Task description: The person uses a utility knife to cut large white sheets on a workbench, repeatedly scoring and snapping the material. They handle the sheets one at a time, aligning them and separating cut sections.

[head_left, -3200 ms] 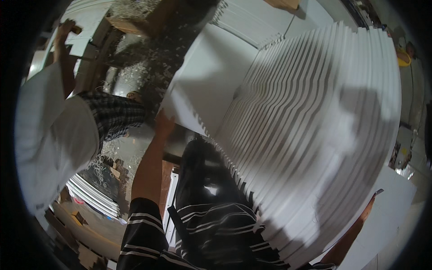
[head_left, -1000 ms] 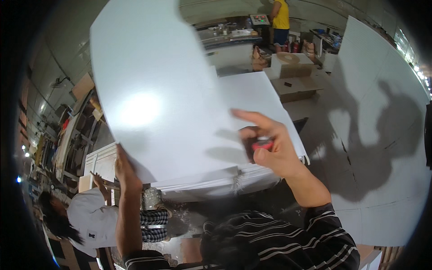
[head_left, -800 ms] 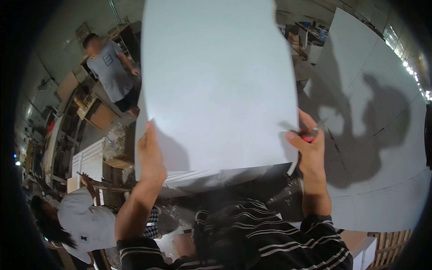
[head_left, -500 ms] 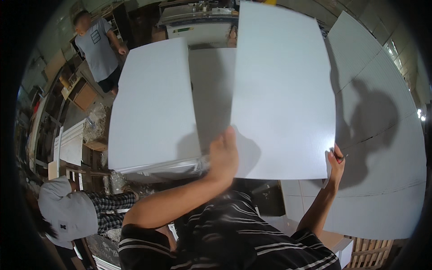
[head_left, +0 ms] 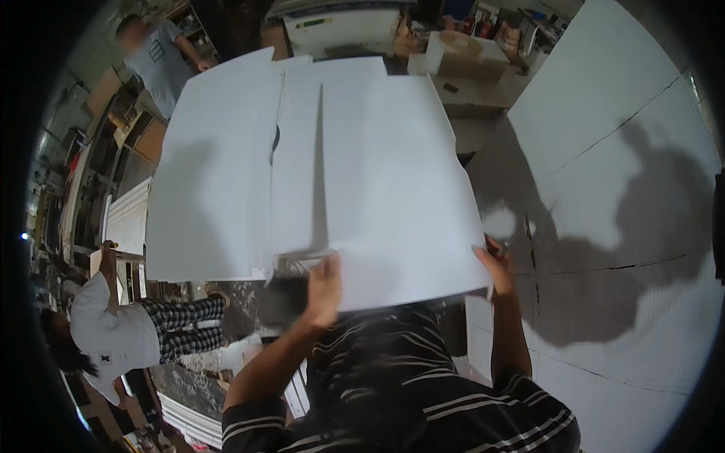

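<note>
A large white panel point(head_left: 404, 189) with a notched far corner lies across in front of me, between my two hands. My left hand point(head_left: 325, 291) is closed round its near left edge, thumb on top. My right hand point(head_left: 496, 266) grips the right edge, and a small dark and red tool, too small to name, shows at its fingers. Under and left of the panel lies another white panel point(head_left: 298, 166), with a narrow shadow across it. Farther left is a white panel stack point(head_left: 208, 174) whose right edge has a small dark notch.
Corrugated white sheeting point(head_left: 604, 204) with dark seams fills the right side. A white box point(head_left: 468, 57) stands at the back right. One person point(head_left: 162, 60) stands at the far left; another person point(head_left: 117, 332) is at the near left, beside stacked boards point(head_left: 128, 215).
The panel has come down and left, nearer the other white panels. My left hand has moved left and nearer me and now grips its near left edge. My right hand has shifted left.
</note>
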Tool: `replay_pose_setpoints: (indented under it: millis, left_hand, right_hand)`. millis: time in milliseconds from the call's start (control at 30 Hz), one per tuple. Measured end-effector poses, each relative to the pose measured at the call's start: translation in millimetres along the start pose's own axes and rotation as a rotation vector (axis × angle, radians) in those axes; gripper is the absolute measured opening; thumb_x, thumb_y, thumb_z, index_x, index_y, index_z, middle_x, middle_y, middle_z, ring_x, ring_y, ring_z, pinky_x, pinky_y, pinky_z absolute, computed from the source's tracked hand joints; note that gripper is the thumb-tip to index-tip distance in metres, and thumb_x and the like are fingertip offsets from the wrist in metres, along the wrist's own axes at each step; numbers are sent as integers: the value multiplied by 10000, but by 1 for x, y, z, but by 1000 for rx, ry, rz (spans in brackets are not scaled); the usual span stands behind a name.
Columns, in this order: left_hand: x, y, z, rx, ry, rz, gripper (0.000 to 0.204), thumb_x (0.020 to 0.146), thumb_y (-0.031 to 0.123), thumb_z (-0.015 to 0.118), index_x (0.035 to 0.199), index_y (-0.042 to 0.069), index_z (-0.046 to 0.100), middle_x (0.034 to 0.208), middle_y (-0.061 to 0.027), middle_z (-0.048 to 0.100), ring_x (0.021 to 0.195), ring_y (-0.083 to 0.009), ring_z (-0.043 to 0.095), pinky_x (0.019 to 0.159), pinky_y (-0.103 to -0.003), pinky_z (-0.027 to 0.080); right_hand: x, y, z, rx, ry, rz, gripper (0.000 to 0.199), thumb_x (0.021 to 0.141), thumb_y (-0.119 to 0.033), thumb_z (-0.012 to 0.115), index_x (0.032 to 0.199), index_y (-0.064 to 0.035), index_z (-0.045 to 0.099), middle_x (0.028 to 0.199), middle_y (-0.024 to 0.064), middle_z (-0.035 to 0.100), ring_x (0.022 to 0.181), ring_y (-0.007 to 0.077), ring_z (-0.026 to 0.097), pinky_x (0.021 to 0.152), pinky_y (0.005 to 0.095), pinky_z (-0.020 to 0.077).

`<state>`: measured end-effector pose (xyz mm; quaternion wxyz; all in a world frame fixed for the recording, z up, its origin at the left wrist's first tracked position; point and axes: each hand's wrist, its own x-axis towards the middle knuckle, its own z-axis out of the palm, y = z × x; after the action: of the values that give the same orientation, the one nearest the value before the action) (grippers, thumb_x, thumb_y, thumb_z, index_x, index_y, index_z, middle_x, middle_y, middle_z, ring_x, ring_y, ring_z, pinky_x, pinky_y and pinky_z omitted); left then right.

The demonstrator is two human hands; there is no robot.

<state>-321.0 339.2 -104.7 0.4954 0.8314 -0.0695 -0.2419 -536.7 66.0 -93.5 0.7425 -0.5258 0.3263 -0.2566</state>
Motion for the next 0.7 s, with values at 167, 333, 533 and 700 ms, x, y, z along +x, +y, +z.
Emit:
replay_pose_setpoints:
  millis: [167, 333, 533, 700]
  left_hand:
    - [-18, 54, -50, 899, 96, 518, 319, 963, 311, 687, 735, 94, 638, 638, -138, 647, 516, -371, 636, 484, -503, 494]
    - [33, 123, 32, 616, -301, 992, 330, 829, 195, 822, 1114, 82, 699, 1044, -116, 681, 953, -309, 673, 766, -420, 538]
    - [158, 213, 105, 766, -676, 1142, 715, 749, 283, 868, 1411, 165, 623, 1644, -175, 335, 1554, -403, 237, 1284, -541, 196]
    - [213, 257, 119, 706, -666, 1282, 643, 764, 292, 821, 1364, 143, 642, 1641, -185, 346, 1556, -426, 222, 1284, -556, 178]
  right_hand:
    - [61, 7, 23, -855, -26, -234, 451, 894, -313, 838, 1196, 10, 749, 792, 72, 736, 680, 110, 637, 625, 296, 511]
    - [126, -28, 17, -600, 88, -102, 406, 927, -207, 803, 1242, 32, 715, 781, 17, 697, 656, 80, 572, 627, 257, 503]
    - [141, -51, -11, 85, 132, 300, 312, 977, -77, 679, 1271, 24, 653, 981, 99, 750, 793, 148, 684, 698, 293, 546]
    - [102, -28, 36, 458, 292, 490, 321, 1014, -243, 671, 1230, -6, 645, 889, 103, 705, 770, 213, 668, 707, 347, 547]
